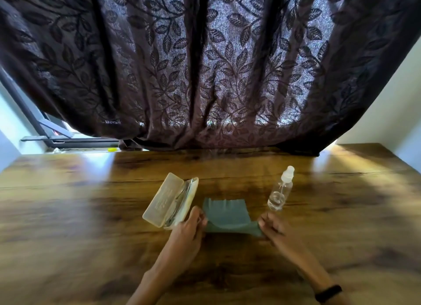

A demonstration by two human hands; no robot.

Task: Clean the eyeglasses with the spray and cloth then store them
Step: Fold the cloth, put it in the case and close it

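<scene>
Two hands at lower centre, each pinching a near corner of grey-blue cloth [225, 215]: left hand [190, 227] at left corner, right hand [272, 226] at right; eyeglasses [180, 198] lying inside open case [163, 198], just left of cloth; spray bottle [280, 190] upright, right of cloth; all on wooden table [91, 213]; dark leaf-patterned curtain [205, 65] across upper frame.

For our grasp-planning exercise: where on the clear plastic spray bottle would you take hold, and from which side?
I would grip the clear plastic spray bottle round its straight cylindrical body, below the narrow white cap, coming from its near right side with the right hand. It stands upright on the wooden table, and the grey-blue cloth lies to its left.
</scene>
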